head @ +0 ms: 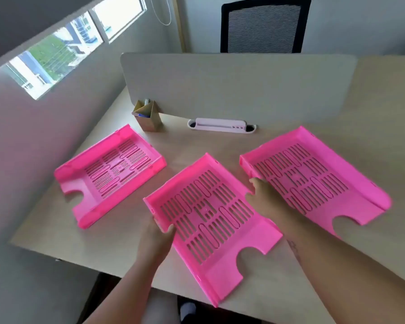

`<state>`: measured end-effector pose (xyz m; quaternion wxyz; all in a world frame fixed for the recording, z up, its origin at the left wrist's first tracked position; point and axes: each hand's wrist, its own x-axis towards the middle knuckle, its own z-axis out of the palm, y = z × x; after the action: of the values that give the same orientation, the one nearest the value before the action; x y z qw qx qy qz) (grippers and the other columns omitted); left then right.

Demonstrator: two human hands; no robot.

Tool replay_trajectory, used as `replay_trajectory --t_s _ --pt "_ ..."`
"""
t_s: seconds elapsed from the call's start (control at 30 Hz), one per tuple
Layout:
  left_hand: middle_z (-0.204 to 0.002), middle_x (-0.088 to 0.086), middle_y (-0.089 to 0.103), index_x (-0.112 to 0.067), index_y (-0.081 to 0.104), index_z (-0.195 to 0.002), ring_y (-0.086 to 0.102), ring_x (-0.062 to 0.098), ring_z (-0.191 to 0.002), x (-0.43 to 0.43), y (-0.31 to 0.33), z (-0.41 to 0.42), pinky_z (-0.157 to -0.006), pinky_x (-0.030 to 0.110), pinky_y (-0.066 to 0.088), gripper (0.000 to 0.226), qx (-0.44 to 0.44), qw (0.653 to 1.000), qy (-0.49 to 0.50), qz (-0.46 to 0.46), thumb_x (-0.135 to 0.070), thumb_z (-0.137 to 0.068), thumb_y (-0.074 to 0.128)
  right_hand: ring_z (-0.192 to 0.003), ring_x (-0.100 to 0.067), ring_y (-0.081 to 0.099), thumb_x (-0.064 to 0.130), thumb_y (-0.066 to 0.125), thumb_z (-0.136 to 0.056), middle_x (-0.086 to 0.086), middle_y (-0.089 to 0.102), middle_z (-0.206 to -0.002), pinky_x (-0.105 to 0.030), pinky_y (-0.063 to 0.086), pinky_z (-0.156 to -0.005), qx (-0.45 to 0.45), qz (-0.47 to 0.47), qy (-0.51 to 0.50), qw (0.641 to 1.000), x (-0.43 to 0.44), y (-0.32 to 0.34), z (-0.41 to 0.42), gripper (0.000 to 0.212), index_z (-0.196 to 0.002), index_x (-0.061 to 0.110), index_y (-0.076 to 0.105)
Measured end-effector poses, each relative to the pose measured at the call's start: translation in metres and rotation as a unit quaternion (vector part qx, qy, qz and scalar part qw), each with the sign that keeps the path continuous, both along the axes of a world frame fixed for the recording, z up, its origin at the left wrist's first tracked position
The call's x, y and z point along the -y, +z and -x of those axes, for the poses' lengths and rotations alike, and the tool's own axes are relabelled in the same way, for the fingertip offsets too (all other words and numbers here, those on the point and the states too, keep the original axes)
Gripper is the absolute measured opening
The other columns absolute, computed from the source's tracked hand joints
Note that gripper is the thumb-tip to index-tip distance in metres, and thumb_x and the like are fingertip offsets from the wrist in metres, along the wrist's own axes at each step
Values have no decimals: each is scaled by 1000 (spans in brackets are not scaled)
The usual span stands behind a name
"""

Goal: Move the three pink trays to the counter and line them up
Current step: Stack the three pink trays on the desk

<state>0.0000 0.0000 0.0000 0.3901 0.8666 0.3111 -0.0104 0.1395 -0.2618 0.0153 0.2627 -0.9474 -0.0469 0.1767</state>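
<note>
Three pink letter trays lie on the pale wooden desk surface [197, 146], spread across the middle of the frame. The left tray [110, 176] sits at centre left, untouched and angled away from the others. The right tray [313, 176] rests at centre right. The middle tray [211, 218] is held at lower centre, its notched front corner overhanging the desk edge. The left hand [157, 232] is clamped on its left wall, thumb over the rim. The right hand [264, 199] sits at its right wall, fingers curled between this tray and the right one (whether they close on the rim, I cannot tell). Assessment: all three are on the surface; alignment remains outstanding, since gaps and angles differ.
</note>
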Motion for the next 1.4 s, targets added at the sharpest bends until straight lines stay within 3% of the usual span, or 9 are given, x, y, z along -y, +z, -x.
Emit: replay_trajectory --t_s 0.07,0.17,0.37,0.57,0.67,0.97,1.23,1.33,1.4 --pt "-88 -11 58 -17 48 -103 55 -1 -70 11 -9 4 -55 19 45 24 -35 995 62 69 -19 -88 67 -126 -33 54 14 53 -95 -20 50 -143 -42 46 -103 -3 5 -6 1000 -1 -4 0 51 -143 1 41" --pt "-86 9 64 -10 49 -88 66 22 -72 26 -15 12 -56 34 55 13 -68 983 122 118 -11 -89 62 -117 -35 61 6 52 -95 -23 58 -132 -40 49 -96 -1 13 -17 1000 -2 -11 6 41 -135 -3 50" --pt "-76 8 62 -11 52 -80 58 18 -61 6 -15 4 -48 29 43 12 -64 988 120 68 -7 -90 57 -93 -32 65 3 50 -93 -20 68 -108 -39 54 -80 20 1 -76 997 -3 -10 21 23 -108 -2 67" --pt "-88 13 68 -8 62 -89 66 33 -80 -46 -12 -35 -76 51 58 5 -39 995 64 60 -11 -92 60 -78 -31 65 5 54 -89 -14 68 -85 -41 54 -69 0 -39 -153 987 -23 -6 55 11 -91 1 63" --pt "-97 16 70 -11 62 -85 65 32 -86 -63 -13 -57 -81 48 57 6 -19 997 37 66 -9 -91 64 -68 -24 58 3 55 -90 -8 62 -76 -42 56 -67 13 -50 -199 979 -37 -7 69 8 -84 3 60" --pt "-103 14 70 -14 62 -87 65 31 -94 -80 -23 -94 -86 48 56 7 -16 993 -33 109 -9 -92 62 -79 -28 65 5 54 -94 -11 66 -87 -43 58 -73 -6 -46 -283 958 -60 -18 74 9 -90 1 61" --pt "-110 19 70 -4 65 -102 64 32 -100 -83 -25 -101 -92 46 53 11 -22 995 -51 84 -8 -94 59 -63 -12 52 9 54 -94 -3 61 -81 -28 49 -59 -9 -53 -300 952 -64 -29 85 11 -83 9 55" --pt "-121 20 66 -3 61 -116 61 34 -108 -76 -18 -99 -95 48 49 24 3 997 -68 29 -8 -93 59 -64 -10 52 15 57 -93 -1 61 -82 -26 48 -59 -14 -72 -274 959 -56 -30 85 8 -88 9 57" --pt "-123 17 63 -6 58 -122 56 35 -113 -62 -11 -99 -96 51 45 33 47 994 -81 -61 -13 -89 62 -69 -7 55 22 60 -92 3 61 -86 -18 44 -58 7 -83 -265 960 -39 -24 76 11 -95 11 58"
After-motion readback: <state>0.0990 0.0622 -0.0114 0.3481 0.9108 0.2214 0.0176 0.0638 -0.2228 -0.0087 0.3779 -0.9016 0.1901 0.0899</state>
